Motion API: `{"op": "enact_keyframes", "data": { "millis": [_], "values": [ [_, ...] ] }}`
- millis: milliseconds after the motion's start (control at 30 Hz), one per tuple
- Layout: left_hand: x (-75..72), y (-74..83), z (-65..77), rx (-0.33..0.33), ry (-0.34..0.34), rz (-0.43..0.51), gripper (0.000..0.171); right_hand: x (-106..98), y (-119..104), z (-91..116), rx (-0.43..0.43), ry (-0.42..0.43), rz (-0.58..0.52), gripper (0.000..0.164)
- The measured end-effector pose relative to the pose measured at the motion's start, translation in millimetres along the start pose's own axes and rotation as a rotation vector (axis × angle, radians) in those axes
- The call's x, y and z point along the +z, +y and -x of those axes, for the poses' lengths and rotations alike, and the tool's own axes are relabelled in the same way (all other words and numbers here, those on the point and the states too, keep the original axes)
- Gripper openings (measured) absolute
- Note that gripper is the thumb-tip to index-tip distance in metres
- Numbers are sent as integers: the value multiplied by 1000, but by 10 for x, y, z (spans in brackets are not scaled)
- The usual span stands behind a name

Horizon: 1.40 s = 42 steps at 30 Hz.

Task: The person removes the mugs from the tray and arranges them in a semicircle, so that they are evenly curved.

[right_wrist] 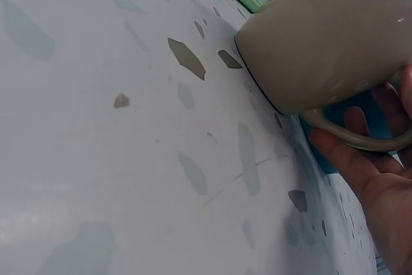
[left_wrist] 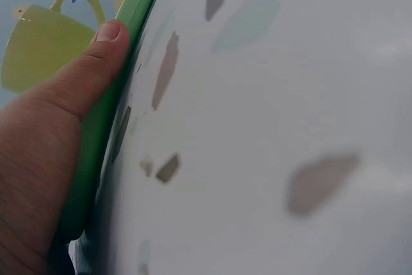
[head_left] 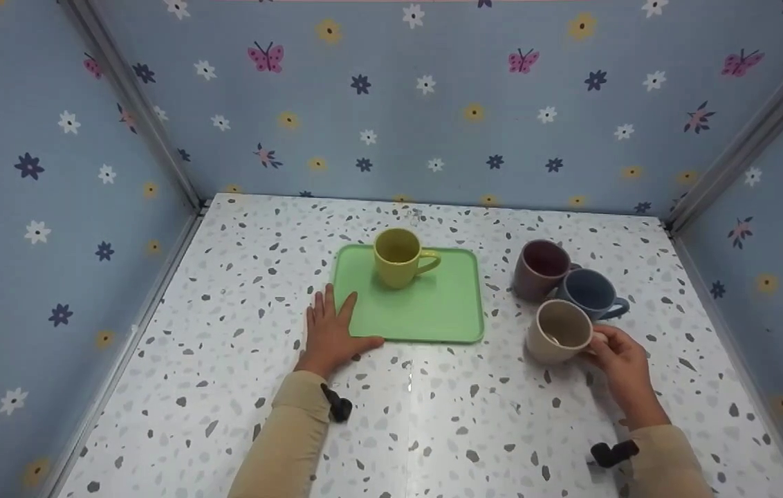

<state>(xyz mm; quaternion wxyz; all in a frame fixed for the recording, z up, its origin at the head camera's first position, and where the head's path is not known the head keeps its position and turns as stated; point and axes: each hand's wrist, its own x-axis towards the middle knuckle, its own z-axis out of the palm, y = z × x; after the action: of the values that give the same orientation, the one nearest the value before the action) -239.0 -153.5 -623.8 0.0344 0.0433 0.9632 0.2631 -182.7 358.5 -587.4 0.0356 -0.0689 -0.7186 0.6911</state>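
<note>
1. Light-green rectangular tray (head_left: 426,315) with rounded corners, lying flat near the middle of the speckled white table (head_left: 225,311), and the left hand (head_left: 333,335) is right there at its near-left corner: fingers spread, thumb along the front edge!
2. Onto the tray, where a glossy yellow mug (head_left: 395,266) stands upright towards the back, handle pointing right.
3. Further right, a wine-coloured round mug (head_left: 535,280) stands on the table.
4. Just in front, a beige glazed mug (head_left: 557,335); whether its base touches the table, I can't tell.
5. Behind it, a blue mug (head_left: 590,290).
6. Far right, the right hand (head_left: 623,363), thumb and fingers pinching the beige mug's handle!
</note>
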Motion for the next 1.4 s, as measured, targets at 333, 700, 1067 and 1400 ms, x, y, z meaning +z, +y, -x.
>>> {"op": "enact_keyframes", "data": {
  "millis": [333, 700, 1067, 1400],
  "values": [
    [3, 2, 7, -10, -1, -3, 121, -211, 21, 8, 62, -11, 114, 24],
    [-8, 21, 18, 25, 36, 4, 118, -398, 33, 46, -1, -54, 98, 29],
    [-19, 33, 24, 8, 19, -9, 120, -515, 45, 37, 4, -75, 31, 23],
    [-16, 34, 34, 3, 19, 12, 120, -550, 54, 25, 24, -57, 33, 19]
  ]
}}
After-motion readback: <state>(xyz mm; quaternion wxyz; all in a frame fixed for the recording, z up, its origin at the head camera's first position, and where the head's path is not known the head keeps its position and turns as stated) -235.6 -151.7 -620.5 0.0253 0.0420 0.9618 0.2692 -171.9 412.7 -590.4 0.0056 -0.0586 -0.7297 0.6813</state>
